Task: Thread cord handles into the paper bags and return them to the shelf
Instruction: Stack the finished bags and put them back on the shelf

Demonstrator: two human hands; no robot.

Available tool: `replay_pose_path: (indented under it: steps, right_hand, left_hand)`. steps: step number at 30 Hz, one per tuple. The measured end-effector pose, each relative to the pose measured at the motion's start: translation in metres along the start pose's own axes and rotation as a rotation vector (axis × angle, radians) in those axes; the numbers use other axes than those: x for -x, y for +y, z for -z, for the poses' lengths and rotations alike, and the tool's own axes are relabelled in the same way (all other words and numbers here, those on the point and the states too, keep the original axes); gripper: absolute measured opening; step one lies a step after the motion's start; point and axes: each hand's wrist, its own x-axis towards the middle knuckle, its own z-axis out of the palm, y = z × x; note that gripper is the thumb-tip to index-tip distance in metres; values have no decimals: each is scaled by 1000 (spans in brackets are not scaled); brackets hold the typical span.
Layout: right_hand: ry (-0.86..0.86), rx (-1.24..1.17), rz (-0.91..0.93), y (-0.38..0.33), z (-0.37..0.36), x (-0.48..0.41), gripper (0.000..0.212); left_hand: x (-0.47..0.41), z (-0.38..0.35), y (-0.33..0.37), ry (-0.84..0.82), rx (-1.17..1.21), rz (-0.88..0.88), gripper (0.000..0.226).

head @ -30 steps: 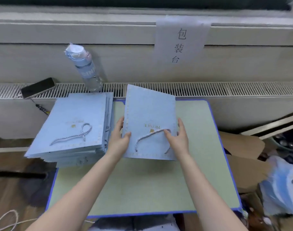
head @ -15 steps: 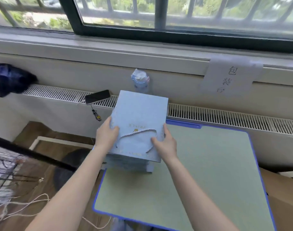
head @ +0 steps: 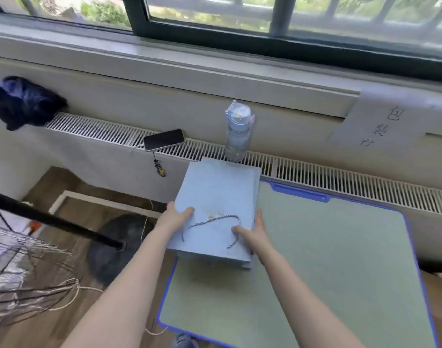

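A light blue paper bag (head: 216, 197) is held flat on top of a stack of bags (head: 250, 262) at the near-left corner of the green mat (head: 328, 259). The left hand (head: 176, 217) is pressed on the bag's left edge, thumb on top; the right hand (head: 254, 234) is laid on its right edge, thumb on the face and fingers along the side of the stack — neither hand is closed around anything. A twisted cord handle (head: 211, 222) is looped across the bag's face between the two thumbs. Just behind the bag, a water bottle (head: 237, 131) is stood on the radiator grille (head: 340, 182), with a phone (head: 164, 139) to its left and a dark cloth (head: 21, 102) further left. Loose cords (head: 34, 285) are piled over the floor at the left — well apart from the mat.
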Motion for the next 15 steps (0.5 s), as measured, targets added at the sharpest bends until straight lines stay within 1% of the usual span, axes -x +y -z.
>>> replay_pose_path:
  steps: [2,5,8,12,14,15]
  right_hand:
    - [-23,-28,-21,-1,3,-6,109]
    - [-46,-104,-47,5,5,-16,115]
    - [-39,-173,-47,5,6,-26,107]
    - [-12,-211,-114,5,11,-38,106]
    - [-15,-254,-182,3,14,-42,107]
    - [-34,-278,-217,2,15,-43,101]
  left_hand:
    - [-6,3,4,-59,52,-37,68]
    - [-13,1,7,-119,72,-68,66]
    - [-23,-3,7,-126,93,-98,65]
    - [-29,-7,2,-163,204,-73,69]
    - [-29,-7,1,-205,243,-37,72]
    - [-29,-7,1,-224,245,-30,76]
